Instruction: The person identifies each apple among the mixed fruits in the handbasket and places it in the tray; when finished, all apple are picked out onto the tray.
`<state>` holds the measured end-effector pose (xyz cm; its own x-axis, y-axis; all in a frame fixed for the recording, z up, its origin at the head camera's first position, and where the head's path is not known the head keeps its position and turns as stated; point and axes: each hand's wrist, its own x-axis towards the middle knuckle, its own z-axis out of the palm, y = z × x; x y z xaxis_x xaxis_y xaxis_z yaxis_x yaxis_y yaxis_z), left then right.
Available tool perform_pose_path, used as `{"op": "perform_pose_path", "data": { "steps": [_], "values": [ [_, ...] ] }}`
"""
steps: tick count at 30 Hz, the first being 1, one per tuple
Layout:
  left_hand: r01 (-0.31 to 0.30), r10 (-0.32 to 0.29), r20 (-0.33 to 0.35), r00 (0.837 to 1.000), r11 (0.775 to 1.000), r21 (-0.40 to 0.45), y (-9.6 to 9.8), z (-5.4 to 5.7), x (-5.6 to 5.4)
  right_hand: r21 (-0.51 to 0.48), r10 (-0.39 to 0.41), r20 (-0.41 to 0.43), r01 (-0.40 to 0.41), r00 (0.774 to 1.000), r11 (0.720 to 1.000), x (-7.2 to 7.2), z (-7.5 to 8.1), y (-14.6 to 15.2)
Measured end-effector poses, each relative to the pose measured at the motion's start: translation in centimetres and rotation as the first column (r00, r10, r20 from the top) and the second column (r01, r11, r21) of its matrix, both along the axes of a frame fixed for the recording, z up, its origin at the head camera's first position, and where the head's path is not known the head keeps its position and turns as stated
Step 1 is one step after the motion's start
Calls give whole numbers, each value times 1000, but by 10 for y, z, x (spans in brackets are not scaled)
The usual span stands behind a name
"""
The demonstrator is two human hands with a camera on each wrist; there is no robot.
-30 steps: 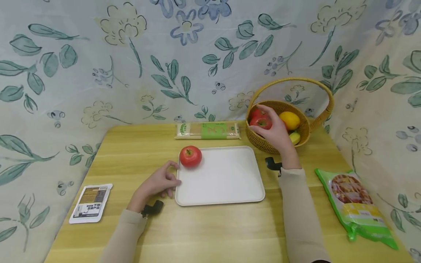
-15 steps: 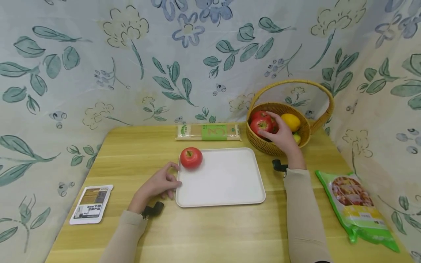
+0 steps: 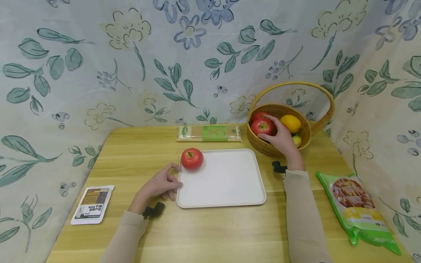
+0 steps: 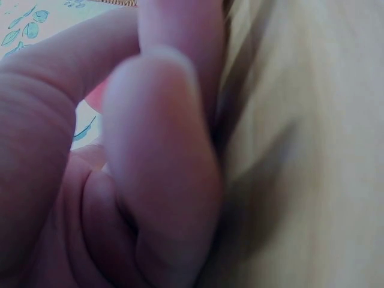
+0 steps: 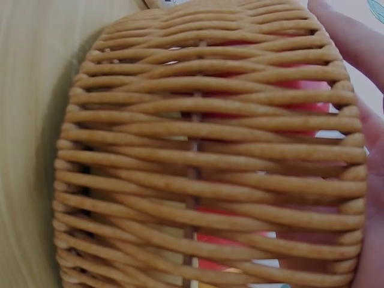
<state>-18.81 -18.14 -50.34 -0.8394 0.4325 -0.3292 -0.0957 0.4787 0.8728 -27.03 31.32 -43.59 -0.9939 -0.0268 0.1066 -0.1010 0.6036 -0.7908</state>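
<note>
A white rectangular tray [image 3: 223, 179] lies on the wooden table, with one red apple [image 3: 192, 159] in its far left corner. At the tray's left edge my left hand [image 3: 161, 182] holds the rim, its thumb and index fingertips right there and the other fingers curled below. In the wicker basket [image 3: 264, 145] my right hand [image 3: 283, 138] grips another red apple [image 3: 262, 126], thumb on the near side and fingers over the far side. In the right wrist view the woven wall [image 5: 204, 150] hides most of that hand and the fruit.
Beside the gripped apple the basket holds another red apple, a lemon [image 3: 291, 123] and a yellow-green fruit [image 3: 297, 141]; its tall handle [image 3: 289, 84] arches over them. Behind the tray lies a noodle packet [image 3: 209, 133]. A white packet [image 3: 93, 205] is at left, a green bag [image 3: 358, 210] at right.
My right hand has shifted slightly right and down in the basket, and its thumb and fingers have settled around the apple. The left hand stays at the tray's edge.
</note>
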Motion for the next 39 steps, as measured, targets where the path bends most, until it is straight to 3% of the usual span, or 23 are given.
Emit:
{"op": "perform_pose_path", "data": {
  "steps": [22, 33, 39],
  "values": [
    [-12, 11, 4, 1000, 1000, 11, -3, -3, 0, 93, -8, -10, 8, 1000, 996, -4, -3, -4],
    [-3, 3, -1, 1000, 1000, 11, -1, 0, -1, 51, -61, -13, 62, 998, 997, 0, 1, -7],
    [-3, 3, 2, 1000, 1000, 16, 0, 1, 0, 10, -103, 19, 103, 994, 995, 8, 12, -6]
  ]
}}
